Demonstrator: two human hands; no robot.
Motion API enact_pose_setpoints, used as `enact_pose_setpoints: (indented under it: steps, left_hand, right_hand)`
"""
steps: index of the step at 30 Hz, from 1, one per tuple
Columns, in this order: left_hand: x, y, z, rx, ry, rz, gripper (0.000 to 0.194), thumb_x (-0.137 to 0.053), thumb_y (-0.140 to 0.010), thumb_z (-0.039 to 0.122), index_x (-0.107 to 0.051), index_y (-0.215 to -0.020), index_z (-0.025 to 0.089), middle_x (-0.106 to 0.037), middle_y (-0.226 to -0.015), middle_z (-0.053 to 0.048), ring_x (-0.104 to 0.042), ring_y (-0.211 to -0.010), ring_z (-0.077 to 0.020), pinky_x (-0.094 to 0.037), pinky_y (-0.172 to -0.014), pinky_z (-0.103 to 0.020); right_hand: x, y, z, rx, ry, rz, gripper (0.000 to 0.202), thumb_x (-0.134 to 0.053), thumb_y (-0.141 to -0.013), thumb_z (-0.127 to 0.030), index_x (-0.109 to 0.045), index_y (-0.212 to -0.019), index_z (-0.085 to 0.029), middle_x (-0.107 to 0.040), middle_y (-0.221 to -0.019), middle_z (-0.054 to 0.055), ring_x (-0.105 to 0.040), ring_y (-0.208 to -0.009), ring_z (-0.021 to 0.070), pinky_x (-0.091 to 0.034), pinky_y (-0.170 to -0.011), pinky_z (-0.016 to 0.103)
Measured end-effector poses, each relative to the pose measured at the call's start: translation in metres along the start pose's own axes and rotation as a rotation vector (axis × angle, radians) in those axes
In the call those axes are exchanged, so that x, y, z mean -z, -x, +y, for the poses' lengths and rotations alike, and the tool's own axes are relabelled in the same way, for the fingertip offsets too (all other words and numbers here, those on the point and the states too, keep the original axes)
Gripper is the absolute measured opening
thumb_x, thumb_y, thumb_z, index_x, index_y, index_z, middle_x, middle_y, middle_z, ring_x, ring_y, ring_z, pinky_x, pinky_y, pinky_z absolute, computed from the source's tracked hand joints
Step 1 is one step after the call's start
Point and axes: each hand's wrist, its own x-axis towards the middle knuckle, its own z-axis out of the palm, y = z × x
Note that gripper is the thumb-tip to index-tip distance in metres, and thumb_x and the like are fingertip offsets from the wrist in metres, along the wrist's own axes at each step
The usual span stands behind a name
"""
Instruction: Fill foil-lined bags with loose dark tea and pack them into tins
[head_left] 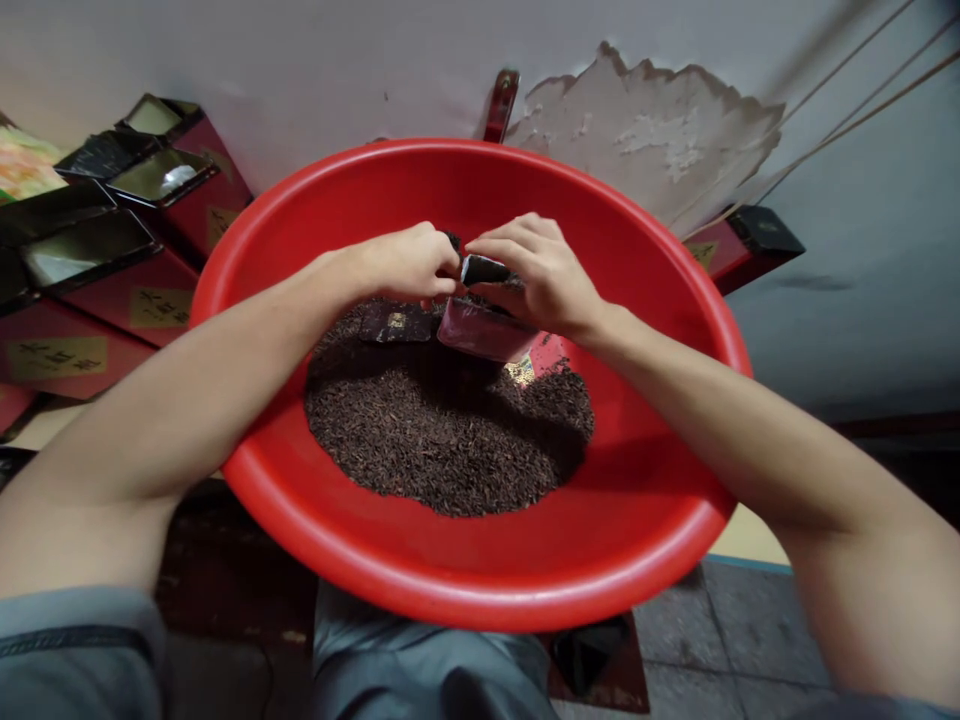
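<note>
Inside a big red plastic basin (pixel 480 600) lies a heap of dark loose tea leaves (pixel 450 440). Above its far part, my right hand (pixel 551 275) curls around a small dark piece with a silvery edge (pixel 484 270), perhaps the mouth of a bag. My left hand (pixel 412 262) is closed in a pinch at the near end of that piece; its fingertips are partly hidden. Just below my hands rests a clear plastic container (pixel 484 335), tilted in the leaves. A black lid (pixel 396 321) lies to its left, and a red tin (pixel 547 358) is partly buried to its right.
Several red and black tins with open tops (pixel 112 250) stand at the left of the basin. Another red tin (pixel 739 240) is behind it on the right. Cords (pixel 832 140) slant down along the peeling wall (pixel 645 130). Grey floor tiles (pixel 735 620) show below.
</note>
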Motion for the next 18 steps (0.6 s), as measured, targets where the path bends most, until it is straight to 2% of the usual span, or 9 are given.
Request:
enact_pose_setpoints:
  steps: [2, 4, 7, 9, 11, 13, 15, 18]
  left_hand:
    - [-0.001, -0.001, -0.003, -0.014, 0.018, 0.004, 0.023, -0.063, -0.093, 0.032, -0.081, -0.087, 0.018, -0.065, -0.065, 0.000, -0.062, -0.070, -0.0147, -0.042, -0.078, -0.029]
    - [-0.003, -0.002, -0.006, -0.039, 0.037, 0.019, 0.027, -0.063, -0.093, 0.037, -0.081, -0.086, 0.017, -0.066, -0.065, -0.001, -0.063, -0.071, -0.0152, -0.043, -0.076, -0.029]
    - [-0.004, -0.002, -0.008, -0.052, 0.034, 0.034, 0.030, -0.063, -0.093, 0.041, -0.080, -0.085, 0.017, -0.067, -0.066, -0.001, -0.062, -0.070, -0.0151, -0.043, -0.074, -0.029]
    - [-0.004, -0.002, -0.007, -0.045, 0.033, 0.027, 0.030, -0.063, -0.093, 0.041, -0.081, -0.087, 0.017, -0.067, -0.067, -0.001, -0.063, -0.071, -0.0153, -0.043, -0.075, -0.029]
    - [-0.003, -0.001, -0.006, -0.032, 0.038, 0.010, 0.030, -0.062, -0.093, 0.040, -0.082, -0.090, 0.018, -0.069, -0.069, -0.001, -0.065, -0.074, -0.0161, -0.043, -0.076, -0.029]
    - [-0.003, 0.000, -0.005, -0.022, 0.034, -0.001, 0.030, -0.061, -0.094, 0.039, -0.082, -0.092, 0.018, -0.070, -0.070, -0.002, -0.065, -0.075, -0.0167, -0.043, -0.077, -0.030]
    - [-0.003, 0.000, -0.005, -0.023, 0.024, 0.000, 0.031, -0.061, -0.094, 0.040, -0.082, -0.091, 0.017, -0.070, -0.070, -0.002, -0.064, -0.074, -0.0164, -0.043, -0.077, -0.030]
    - [-0.004, -0.001, -0.007, -0.045, 0.027, 0.005, 0.032, -0.061, -0.095, 0.042, -0.081, -0.091, 0.017, -0.068, -0.069, -0.001, -0.063, -0.074, -0.0155, -0.043, -0.076, -0.029]
  right_hand:
    - [0.004, 0.000, -0.008, 0.045, 0.077, 0.002, 0.039, -0.064, -0.102, -0.053, -0.068, -0.126, -0.022, -0.072, -0.127, 0.011, -0.066, -0.117, 0.0322, -0.050, -0.101, 0.059]
    - [0.003, 0.003, -0.025, 0.088, 0.034, -0.088, 0.035, -0.059, -0.104, -0.055, -0.069, -0.117, -0.024, -0.070, -0.120, 0.009, -0.066, -0.112, 0.0293, -0.050, -0.099, 0.056]
    - [-0.014, 0.015, -0.064, 0.231, -0.161, -0.381, 0.033, -0.048, -0.110, -0.048, -0.069, -0.111, -0.023, -0.068, -0.102, 0.007, -0.065, -0.095, 0.0224, -0.055, -0.089, 0.045]
    - [-0.033, 0.029, -0.093, 0.256, -0.294, -0.581, 0.037, -0.042, -0.112, -0.044, -0.067, -0.124, -0.020, -0.068, -0.108, 0.011, -0.065, -0.093, 0.0213, -0.057, -0.083, 0.039]
    - [-0.053, 0.045, -0.118, 0.181, -0.389, -0.673, 0.056, -0.049, -0.108, -0.052, -0.054, -0.150, -0.015, -0.059, -0.139, 0.022, -0.063, -0.117, 0.0285, -0.058, -0.094, 0.045]
    - [-0.067, 0.058, -0.136, 0.084, -0.444, -0.721, 0.072, -0.055, -0.104, -0.058, -0.045, -0.159, -0.011, -0.045, -0.154, 0.029, -0.055, -0.133, 0.0356, -0.052, -0.107, 0.056]
    - [-0.072, 0.067, -0.148, -0.013, -0.512, -0.751, 0.071, -0.055, -0.104, -0.058, -0.048, -0.155, -0.009, -0.046, -0.151, 0.028, -0.054, -0.134, 0.0358, -0.049, -0.113, 0.058]
    - [-0.071, 0.071, -0.157, -0.076, -0.634, -0.781, 0.060, -0.056, -0.104, -0.056, -0.057, -0.142, -0.010, -0.058, -0.130, 0.021, -0.063, -0.119, 0.0298, -0.055, -0.105, 0.048]
